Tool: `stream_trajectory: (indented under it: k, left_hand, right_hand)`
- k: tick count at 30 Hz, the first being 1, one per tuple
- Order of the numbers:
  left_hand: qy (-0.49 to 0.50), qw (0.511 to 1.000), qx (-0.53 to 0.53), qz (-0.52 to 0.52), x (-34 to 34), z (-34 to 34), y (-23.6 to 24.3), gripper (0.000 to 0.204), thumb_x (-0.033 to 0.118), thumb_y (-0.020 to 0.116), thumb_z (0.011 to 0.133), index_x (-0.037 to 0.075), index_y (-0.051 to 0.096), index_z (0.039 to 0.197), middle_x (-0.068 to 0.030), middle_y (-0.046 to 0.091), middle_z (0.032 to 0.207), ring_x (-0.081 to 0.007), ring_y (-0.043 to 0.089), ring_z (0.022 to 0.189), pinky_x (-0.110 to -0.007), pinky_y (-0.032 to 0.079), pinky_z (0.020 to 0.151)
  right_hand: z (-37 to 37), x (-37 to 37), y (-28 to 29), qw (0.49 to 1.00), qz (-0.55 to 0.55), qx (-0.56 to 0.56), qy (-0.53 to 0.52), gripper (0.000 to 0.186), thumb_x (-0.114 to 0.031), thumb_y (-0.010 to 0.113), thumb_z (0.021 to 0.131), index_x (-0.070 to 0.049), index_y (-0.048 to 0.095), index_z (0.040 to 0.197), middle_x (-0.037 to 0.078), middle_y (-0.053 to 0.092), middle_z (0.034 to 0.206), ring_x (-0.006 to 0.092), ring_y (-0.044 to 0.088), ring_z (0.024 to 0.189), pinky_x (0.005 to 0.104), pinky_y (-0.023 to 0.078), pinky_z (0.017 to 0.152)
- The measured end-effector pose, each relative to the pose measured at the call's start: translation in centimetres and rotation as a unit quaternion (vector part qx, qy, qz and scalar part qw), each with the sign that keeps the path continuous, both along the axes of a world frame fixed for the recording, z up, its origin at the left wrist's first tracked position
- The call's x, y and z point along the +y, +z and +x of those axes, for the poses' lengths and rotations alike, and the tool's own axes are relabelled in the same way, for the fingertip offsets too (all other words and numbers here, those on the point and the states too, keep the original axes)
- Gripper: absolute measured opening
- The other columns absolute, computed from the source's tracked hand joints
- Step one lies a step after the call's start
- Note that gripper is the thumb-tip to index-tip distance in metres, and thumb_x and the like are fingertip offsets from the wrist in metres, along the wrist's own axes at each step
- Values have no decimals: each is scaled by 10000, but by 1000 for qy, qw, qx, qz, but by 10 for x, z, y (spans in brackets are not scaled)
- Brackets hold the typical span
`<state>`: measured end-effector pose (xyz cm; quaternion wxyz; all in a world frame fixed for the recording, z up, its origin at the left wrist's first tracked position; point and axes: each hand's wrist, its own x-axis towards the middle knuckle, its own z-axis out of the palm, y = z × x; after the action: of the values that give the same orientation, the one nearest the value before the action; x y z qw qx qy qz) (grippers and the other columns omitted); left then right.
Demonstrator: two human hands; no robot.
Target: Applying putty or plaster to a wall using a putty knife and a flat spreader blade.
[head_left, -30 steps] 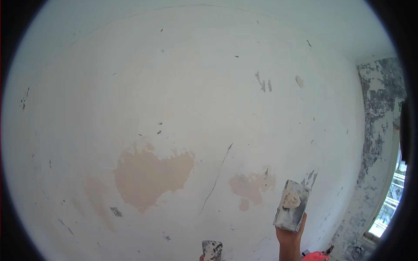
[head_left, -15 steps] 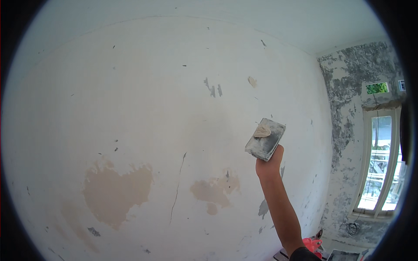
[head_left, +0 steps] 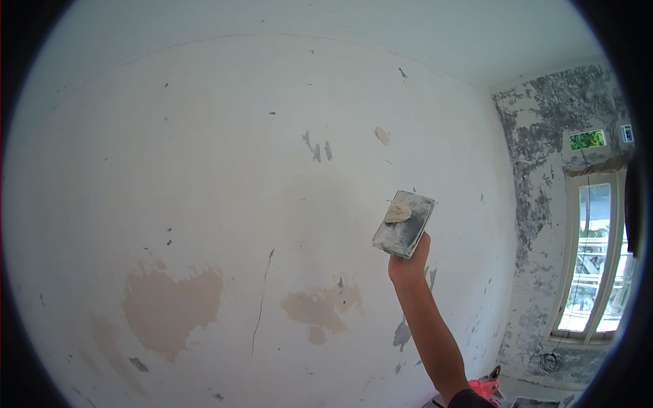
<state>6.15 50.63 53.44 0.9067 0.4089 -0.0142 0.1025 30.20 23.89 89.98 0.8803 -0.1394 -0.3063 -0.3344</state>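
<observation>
My right hand is raised on an outstretched arm in front of the white wall. It is closed around the back of a small rectangular putty board, its fingers mostly hidden behind the board. The board's grey, smeared face is turned toward me and slightly tilted. A lump of beige putty sticks to its upper left part. Whether the board touches the wall, I cannot tell. My left hand is out of view.
Beige patches, a thin crack and grey chips mark the wall. On the right, a mottled grey wall has a tall window and coiled cable. A red plastic bag lies below.
My view has shifted slightly, so the wall marks sit a little further left and lower. My right hand still holds the putty board, with the putty lump in the same spot.
</observation>
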Motion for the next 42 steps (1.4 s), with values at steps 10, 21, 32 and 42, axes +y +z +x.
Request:
stream_trajectory:
  k: [10,21,32,42]
  left_hand:
    - [76,992,92,-51,-1,-14,7,636,-55,582,902,110,261,1426,-71,510,708,-110,475,578,-253,439,474]
    - [160,984,6,-76,-1,-31,18,628,-18,570,924,101,237,1442,-45,477,579,-90,405,418,-243,397,373]
    - [341,933,-47,-105,30,-37,7,588,63,552,955,102,203,1427,-31,513,585,-92,359,287,-238,333,285]
    - [485,861,-54,-140,86,-87,-1,636,15,562,872,50,252,1426,-201,572,891,-167,472,384,-282,386,294]
  right_hand:
    - [9,30,121,1000,7,8,-24,294,-129,572,914,-56,463,1177,80,591,1063,168,594,979,311,486,856]
    - [72,24,107,995,-16,-100,25,286,-243,489,966,-32,558,1145,42,618,1073,155,579,1006,323,480,852]
    - [-56,113,-125,961,-84,110,241,348,-135,511,962,52,510,1256,158,606,1249,250,611,1109,353,533,924]
    - [-221,311,-206,767,-240,188,564,455,32,557,852,21,482,1301,139,589,1259,259,571,1176,412,469,1015]
